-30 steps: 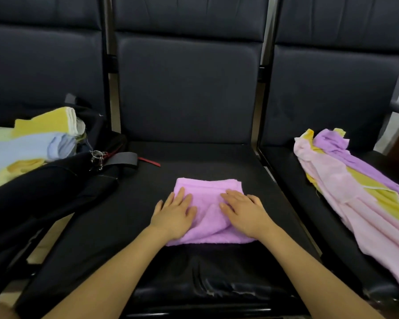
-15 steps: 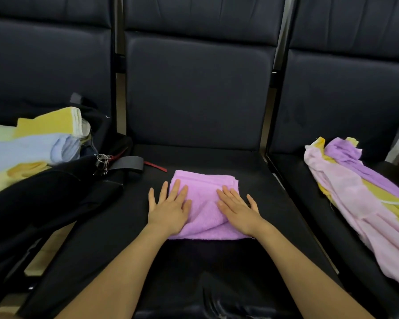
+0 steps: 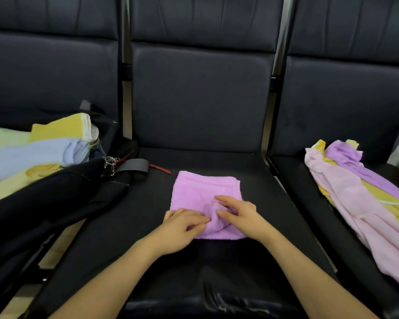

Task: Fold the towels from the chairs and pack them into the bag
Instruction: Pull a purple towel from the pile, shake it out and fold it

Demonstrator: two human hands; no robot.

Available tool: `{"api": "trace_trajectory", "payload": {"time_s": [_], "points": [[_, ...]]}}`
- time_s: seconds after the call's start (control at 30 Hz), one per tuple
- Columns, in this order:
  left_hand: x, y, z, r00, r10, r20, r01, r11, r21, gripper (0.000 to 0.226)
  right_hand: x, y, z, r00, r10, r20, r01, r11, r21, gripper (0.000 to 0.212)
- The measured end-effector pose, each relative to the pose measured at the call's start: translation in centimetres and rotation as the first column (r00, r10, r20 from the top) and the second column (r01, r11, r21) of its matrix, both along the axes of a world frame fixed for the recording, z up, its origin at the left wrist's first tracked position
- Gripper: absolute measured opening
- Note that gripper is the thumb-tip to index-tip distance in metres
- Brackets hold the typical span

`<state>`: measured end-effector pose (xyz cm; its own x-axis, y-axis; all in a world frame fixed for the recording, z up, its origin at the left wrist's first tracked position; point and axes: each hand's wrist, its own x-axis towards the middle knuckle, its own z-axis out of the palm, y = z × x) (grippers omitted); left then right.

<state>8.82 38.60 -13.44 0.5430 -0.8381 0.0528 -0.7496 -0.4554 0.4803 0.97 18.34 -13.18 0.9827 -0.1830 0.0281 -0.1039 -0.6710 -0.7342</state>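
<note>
The folded purple towel lies under both hands. The left hand pinches its near edge; the right hand rests flat, fingers loose.

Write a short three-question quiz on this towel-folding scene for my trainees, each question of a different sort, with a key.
1. True or false: the folded purple towel lies on the middle chair seat.
2. The unfolded towels lie on which chair? A left, B middle, C right.
3. Fill in: the left hand and right hand both touch the towel's ____ edge.

Key: 1 true; 2 C; 3 near.
</note>
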Motion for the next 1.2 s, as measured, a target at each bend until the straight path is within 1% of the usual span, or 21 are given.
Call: {"api": "trace_trajectory", "payload": {"time_s": [0.03, 0.1, 0.17, 0.23, 0.27, 0.33, 0.37, 0.43, 0.47, 0.53, 0.6, 0.67, 0.7, 0.73, 0.8, 0.83, 0.93, 0.97, 1.03, 1.2], "points": [[-0.1, 0.2, 0.0, 1.000, -0.016, -0.009, 0.016, 1.000, -0.013, 0.032, -0.2, 0.0, 0.3, 0.999, -0.003, 0.039, 0.000, 0.997, 0.075, 0.037], [0.0, 0.6, 0.0, 0.997, -0.042, -0.058, 0.037, 0.995, -0.088, 0.030, -0.9, 0.0, 1.1, 0.998, 0.009, 0.059, -0.020, 0.981, 0.193, 0.039], [0.2, 0.9, -0.1, 0.992, -0.039, -0.118, 0.020, 0.987, -0.158, 0.029, -1.8, -0.4, 1.5, 0.997, 0.032, 0.076, -0.045, 0.981, 0.189, 0.029], [0.3, 1.2, -0.1, 0.994, -0.020, -0.106, 0.002, 0.986, -0.170, 0.032, -2.9, -0.9, 1.7, 0.994, 0.073, 0.083, -0.083, 0.988, 0.130, 0.014], [0.4, 1.3, -0.1, 0.997, -0.013, -0.082, 0.000, 0.987, -0.163, 0.036, -3.4, -1.1, 1.7, 0.992, 0.095, 0.082, -0.103, 0.989, 0.103, 0.012], [0.3, 1.6, -0.2, 0.999, -0.009, -0.040, 0.003, 0.989, -0.149, 0.047, -4.2, -1.5, 1.4, 0.991, 0.100, 0.089, -0.104, 0.994, 0.044, 0.016], [0.3, 1.6, -0.2, 0.999, -0.001, -0.043, -0.006, 0.986, -0.165, 0.043, -4.5, -1.5, 1.4, 0.989, 0.087, 0.117, -0.089, 0.996, 0.009, 0.021], [0.2, 1.6, -0.2, 0.999, 0.012, -0.030, -0.018, 0.978, -0.206, 0.028, -4.7, -1.8, 1.7, 0.974, 0.061, 0.218, -0.041, 0.995, -0.096, 0.019], [0.1, 1.6, -0.1, 1.000, 0.007, 0.006, -0.006, 0.977, -0.214, 0.026, -4.7, -1.9, 1.9, 0.960, 0.051, 0.274, -0.009, 0.988, -0.154, 0.016], [-0.1, 1.8, 0.1, 0.997, -0.017, 0.072, 0.028, 0.986, -0.167, 0.025, -5.1, -2.4, 2.4, 0.940, 0.063, 0.337, 0.036, 0.959, -0.281, 0.017], [-0.5, 2.0, 0.3, 0.996, -0.034, 0.087, 0.043, 0.994, -0.103, 0.030, -5.6, -2.9, 2.6, 0.942, 0.111, 0.318, 0.048, 0.891, -0.451, 0.019], [-0.8, 2.1, 0.4, 0.992, -0.047, 0.113, 0.052, 0.998, -0.041, 0.054, -6.2, -3.2, 2.4, 0.962, 0.151, 0.227, 0.013, 0.807, -0.591, 0.014], [-0.9, 2.1, 0.4, 0.989, -0.052, 0.138, 0.052, 0.999, 0.004, 0.067, -6.5, -3.3, 2.2, 0.976, 0.146, 0.164, -0.012, 0.781, -0.625, 0.007], [-0.9, 2.1, 0.4, 0.985, -0.055, 0.161, 0.048, 0.998, 0.045, 0.076, -6.5, -3.4, 1.8, 0.985, 0.127, 0.115, -0.025, 0.773, -0.634, 0.005], [-1.0, 2.1, 0.4, 0.983, -0.050, 0.178, 0.031, 0.994, 0.104, 0.082, -6.6, -3.5, 1.4, 0.992, 0.101, 0.077, -0.031, 0.779, -0.627, 0.007], [-1.0, 2.1, 0.5, 0.984, -0.040, 0.175, 0.019, 0.993, 0.120, 0.079, -6.5, -3.6, 1.5, 0.993, 0.101, 0.065, -0.038, 0.780, -0.625, 0.008], [-1.0, 2.1, 0.5, 0.985, -0.002, 0.173, -0.020, 0.992, 0.128, 0.049, -6.6, -3.7, 1.7, 0.993, 0.118, -0.007, -0.095, 0.757, -0.647, 0.022], [-0.9, 2.1, 0.5, 0.984, 0.009, 0.176, -0.033, 0.991, 0.131, 0.045, -6.6, -3.7, 1.7, 0.993, 0.116, -0.019, -0.101, 0.749, -0.654, 0.026], [-0.8, 2.1, 0.5, 0.984, 0.035, 0.177, -0.059, 0.990, 0.132, 0.044, -6.5, -3.5, 1.5, 0.995, 0.095, -0.007, -0.076, 0.743, -0.665, 0.026], [-0.3, 1.8, 0.3, 0.980, 0.097, 0.174, -0.116, 0.988, 0.099, 0.052, -5.3, -2.6, 1.2, 0.995, 0.083, 0.051, -0.023, 0.710, -0.704, 0.018]]}}
